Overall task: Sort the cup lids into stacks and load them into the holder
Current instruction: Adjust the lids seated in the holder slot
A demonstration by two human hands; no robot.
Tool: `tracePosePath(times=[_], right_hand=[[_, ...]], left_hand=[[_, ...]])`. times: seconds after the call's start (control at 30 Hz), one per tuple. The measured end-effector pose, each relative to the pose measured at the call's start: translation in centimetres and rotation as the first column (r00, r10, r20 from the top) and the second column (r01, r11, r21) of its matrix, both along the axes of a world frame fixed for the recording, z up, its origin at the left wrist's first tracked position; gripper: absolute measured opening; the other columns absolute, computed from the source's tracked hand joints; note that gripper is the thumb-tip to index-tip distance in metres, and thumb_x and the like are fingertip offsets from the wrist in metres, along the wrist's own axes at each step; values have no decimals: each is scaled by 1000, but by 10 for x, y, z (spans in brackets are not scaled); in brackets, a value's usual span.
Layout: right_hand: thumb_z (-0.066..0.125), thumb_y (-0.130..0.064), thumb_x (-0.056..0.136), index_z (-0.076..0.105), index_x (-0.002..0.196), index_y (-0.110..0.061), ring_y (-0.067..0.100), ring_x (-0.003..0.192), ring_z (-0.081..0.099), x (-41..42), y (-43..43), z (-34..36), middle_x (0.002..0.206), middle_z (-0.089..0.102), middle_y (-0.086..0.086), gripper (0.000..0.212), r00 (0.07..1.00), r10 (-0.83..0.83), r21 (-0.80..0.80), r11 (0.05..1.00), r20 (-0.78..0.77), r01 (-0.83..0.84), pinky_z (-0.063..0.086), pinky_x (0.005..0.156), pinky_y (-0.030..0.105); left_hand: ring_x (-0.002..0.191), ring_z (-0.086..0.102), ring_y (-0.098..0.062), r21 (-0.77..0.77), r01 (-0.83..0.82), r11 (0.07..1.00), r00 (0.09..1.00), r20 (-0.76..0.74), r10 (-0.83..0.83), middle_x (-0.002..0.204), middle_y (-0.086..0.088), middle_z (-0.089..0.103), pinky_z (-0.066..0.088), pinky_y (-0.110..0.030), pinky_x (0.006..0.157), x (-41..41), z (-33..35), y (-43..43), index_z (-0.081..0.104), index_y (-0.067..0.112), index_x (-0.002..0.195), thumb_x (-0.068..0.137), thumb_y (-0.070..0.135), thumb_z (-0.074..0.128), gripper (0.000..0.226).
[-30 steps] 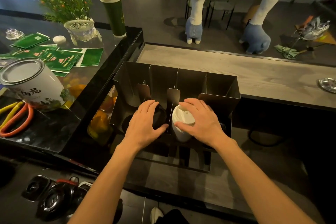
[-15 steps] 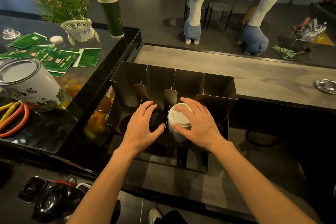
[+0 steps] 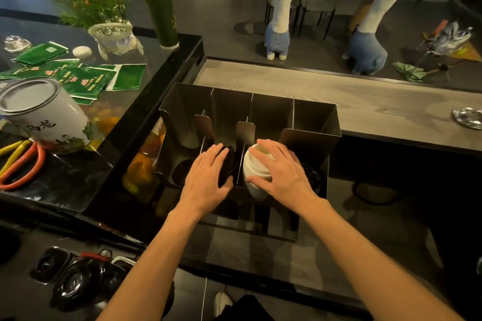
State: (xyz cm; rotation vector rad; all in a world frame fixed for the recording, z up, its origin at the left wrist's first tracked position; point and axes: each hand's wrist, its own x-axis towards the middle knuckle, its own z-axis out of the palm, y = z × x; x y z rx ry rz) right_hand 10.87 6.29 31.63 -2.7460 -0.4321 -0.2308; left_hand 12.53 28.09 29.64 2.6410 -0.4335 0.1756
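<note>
Hands [image 3: 206, 180] [image 3: 283, 174] round blk lids [image 3: 229, 164], wht lids [image 3: 257, 165]

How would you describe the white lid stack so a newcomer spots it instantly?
Find the black metal holder with four slots at the centre of the view. In its third slot from the left, gripped by the right hand, sits the white lid stack. It is the only white stack there; the black lid stack under the left hand is dark.

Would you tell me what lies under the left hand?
Black lids in the holder show beside the left hand; it covers most of them, so their number is hidden.
</note>
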Motion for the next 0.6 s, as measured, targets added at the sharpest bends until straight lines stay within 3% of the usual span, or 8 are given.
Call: tracePosePath(times=[0.13,0.23,0.33,0.4,0.47,0.6], right_hand=[[60,-65,87,36,153,-30,21,149,21,-5,0,5,162,27,0,78,1000,6,-12,1000,-11,-6,14,118,40],[54,-61,94,43,148,-26,21,143,33,-20,-13,2,157,38,2,66,989,-79,79,994,127,70,21,117,36],[58,-47,97,51,142,-21,22,135,46,-35,-33,0,145,52,4,53,949,-216,46,976,231,211,29,114,39],[57,-46,96,53,141,-20,25,135,47,-42,-42,-5,143,54,6,52,947,-257,-107,954,194,280,29,116,43],[46,-49,99,50,146,-21,27,140,42,-46,-47,-14,149,50,8,54,960,-262,-238,930,100,279,26,119,46],[48,-43,102,39,153,-24,26,150,29,-46,-59,-22,160,36,7,56,986,-168,-221,962,-14,161,17,121,41]], left_hand=[[151,32,-23,6,-28,1000,1000,-6,28,162,-2,36,27,-43,121,-2,5,-6,46,21,150,89,35,75,69],[151,30,-24,-75,-11,997,997,75,17,160,-3,39,27,-46,122,-3,11,-10,50,20,146,86,29,73,65],[150,30,-15,-251,104,962,984,168,-62,158,0,40,25,-35,121,-9,21,-29,49,21,147,89,33,62,61],[148,30,-8,-310,210,927,973,155,-169,158,3,39,23,-25,118,-12,21,-47,48,22,148,93,41,57,59],[149,28,-8,-268,277,923,959,141,-247,158,3,41,23,-27,120,-13,12,-62,51,22,146,96,47,53,56],[151,29,-14,-197,261,945,958,174,-229,153,0,49,23,-32,122,-14,-5,-72,59,19,137,93,39,53,49]])
